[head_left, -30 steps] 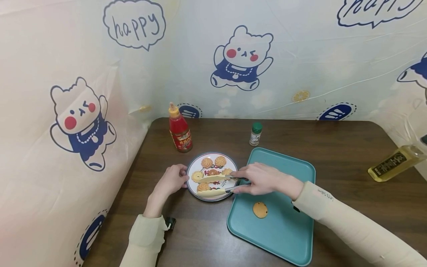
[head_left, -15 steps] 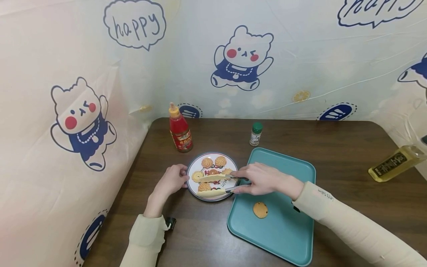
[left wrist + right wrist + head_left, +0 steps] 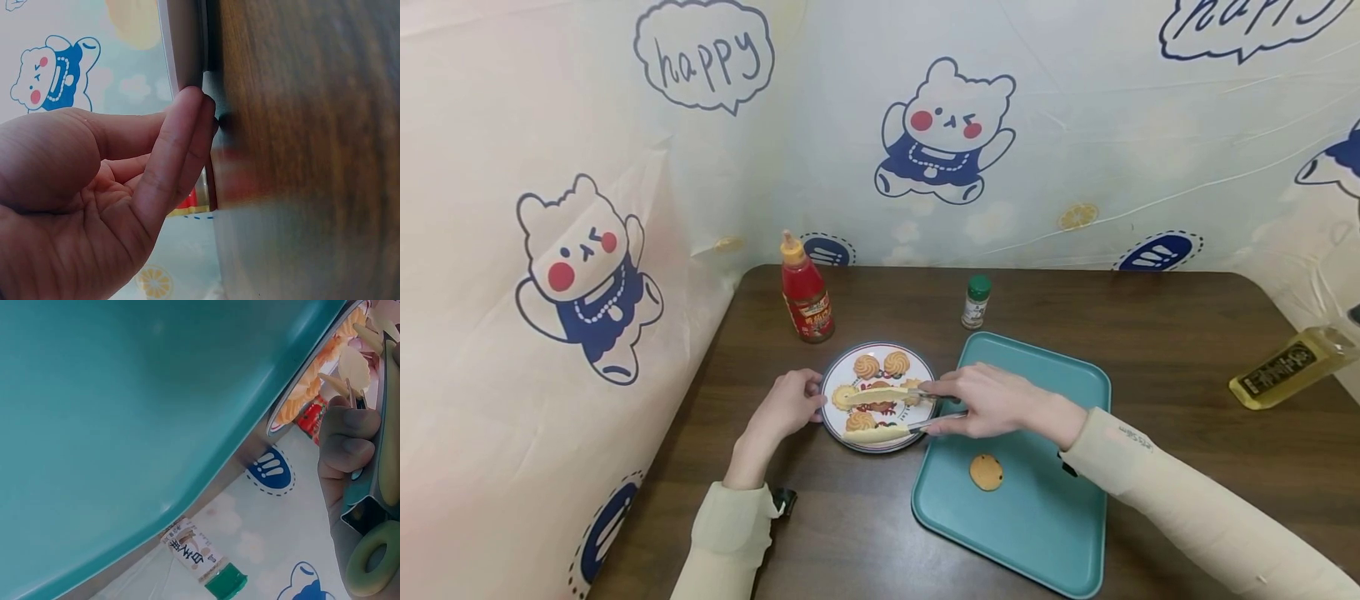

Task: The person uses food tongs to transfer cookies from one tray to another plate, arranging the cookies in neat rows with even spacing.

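Note:
A round white plate with a printed pattern bears several swirled cookies. My left hand pinches its left rim; in the left wrist view the fingers meet the plate's edge. My right hand grips a pair of tongs from the right. Their cream-coloured tips stand apart over the plate, one close to the lowest cookie, with nothing visible clamped between them. The tongs' ring end shows in the right wrist view.
A teal tray lies right of the plate, under my right hand, with one round cookie on it. Behind stand a red sauce bottle and a green-capped seasoning jar. An oil bottle is at far right.
The tongs' upper arm has shifted slightly away from the lower one, so the tips are a little wider apart. The left hand and plate stay put.

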Demonstrator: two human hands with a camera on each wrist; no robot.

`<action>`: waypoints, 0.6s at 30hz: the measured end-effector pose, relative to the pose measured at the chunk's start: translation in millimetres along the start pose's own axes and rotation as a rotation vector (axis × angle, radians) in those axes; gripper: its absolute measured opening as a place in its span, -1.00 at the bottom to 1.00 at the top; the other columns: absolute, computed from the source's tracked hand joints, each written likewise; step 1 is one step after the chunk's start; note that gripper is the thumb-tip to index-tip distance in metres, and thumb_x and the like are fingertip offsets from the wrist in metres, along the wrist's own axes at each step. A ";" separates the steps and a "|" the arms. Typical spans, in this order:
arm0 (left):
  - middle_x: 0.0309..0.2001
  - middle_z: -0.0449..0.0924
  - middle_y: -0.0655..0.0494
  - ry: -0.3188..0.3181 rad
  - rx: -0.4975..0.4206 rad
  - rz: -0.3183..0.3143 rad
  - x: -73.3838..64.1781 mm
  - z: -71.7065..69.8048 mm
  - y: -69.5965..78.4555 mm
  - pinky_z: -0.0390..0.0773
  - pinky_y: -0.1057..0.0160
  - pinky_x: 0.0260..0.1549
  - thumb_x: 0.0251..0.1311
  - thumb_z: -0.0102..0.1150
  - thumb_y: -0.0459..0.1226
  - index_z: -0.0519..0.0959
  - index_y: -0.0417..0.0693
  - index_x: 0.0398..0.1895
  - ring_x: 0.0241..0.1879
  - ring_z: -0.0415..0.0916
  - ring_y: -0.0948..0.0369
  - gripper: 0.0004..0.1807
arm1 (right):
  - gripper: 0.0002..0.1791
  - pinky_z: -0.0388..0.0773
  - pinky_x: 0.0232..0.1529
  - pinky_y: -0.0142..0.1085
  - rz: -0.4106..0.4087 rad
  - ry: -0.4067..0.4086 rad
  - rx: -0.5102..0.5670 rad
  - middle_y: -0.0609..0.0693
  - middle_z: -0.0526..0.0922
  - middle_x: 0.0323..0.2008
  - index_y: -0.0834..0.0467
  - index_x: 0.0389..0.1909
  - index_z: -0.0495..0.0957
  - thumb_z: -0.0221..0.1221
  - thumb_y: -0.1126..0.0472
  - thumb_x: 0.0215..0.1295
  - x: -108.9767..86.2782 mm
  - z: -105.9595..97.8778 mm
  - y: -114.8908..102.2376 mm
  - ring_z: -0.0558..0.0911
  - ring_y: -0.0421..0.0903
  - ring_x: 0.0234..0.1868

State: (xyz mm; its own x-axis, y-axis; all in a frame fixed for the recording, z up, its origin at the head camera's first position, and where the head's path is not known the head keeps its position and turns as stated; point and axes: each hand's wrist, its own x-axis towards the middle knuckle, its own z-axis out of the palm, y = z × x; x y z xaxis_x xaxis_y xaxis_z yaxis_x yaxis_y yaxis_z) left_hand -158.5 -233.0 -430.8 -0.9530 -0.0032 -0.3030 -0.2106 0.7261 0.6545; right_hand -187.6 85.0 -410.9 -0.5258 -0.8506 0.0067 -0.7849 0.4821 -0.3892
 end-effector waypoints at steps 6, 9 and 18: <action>-0.19 0.52 -0.13 0.001 0.006 -0.005 0.7 0.7 -0.8 0.68 0.28 -0.40 0.31 0.24 -0.40 0.44 -0.41 0.22 -0.45 0.59 0.21 -0.55 | -0.26 0.30 -0.63 -0.41 0.021 0.023 0.003 0.07 0.65 0.10 0.13 0.31 0.51 0.17 -0.31 0.31 -8.8 -8.3 1.5 0.24 -0.37 -0.78; -0.19 0.52 -0.13 0.001 0.004 -0.006 0.9 0.8 -0.6 0.68 0.28 -0.40 0.31 0.24 -0.40 0.44 -0.41 0.22 -0.44 0.60 0.21 -0.55 | -0.28 0.35 -0.58 -0.41 0.023 0.052 0.011 0.06 0.66 0.09 0.15 0.30 0.51 0.19 -0.28 0.31 -17.9 -12.4 4.0 0.25 -0.38 -0.74; -0.18 0.52 -0.13 0.000 0.001 -0.012 0.9 0.4 -0.3 0.67 0.29 -0.40 0.31 0.24 -0.41 0.43 -0.41 0.23 -0.45 0.60 0.21 -0.54 | -0.28 0.44 -0.55 -0.44 0.051 0.118 0.019 0.06 0.67 0.02 0.16 0.29 0.52 0.22 -0.27 0.30 -61.1 -18.3 17.8 0.45 -0.39 -0.53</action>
State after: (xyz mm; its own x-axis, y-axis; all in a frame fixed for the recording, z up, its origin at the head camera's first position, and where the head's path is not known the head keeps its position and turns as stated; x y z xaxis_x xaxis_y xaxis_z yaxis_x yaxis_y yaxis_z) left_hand -159.3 -233.0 -431.5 -0.9503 -0.0118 -0.3112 -0.2220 0.7264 0.6504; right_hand -175.4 149.4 -401.4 -0.6004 -0.7941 0.0948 -0.7507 0.5188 -0.4089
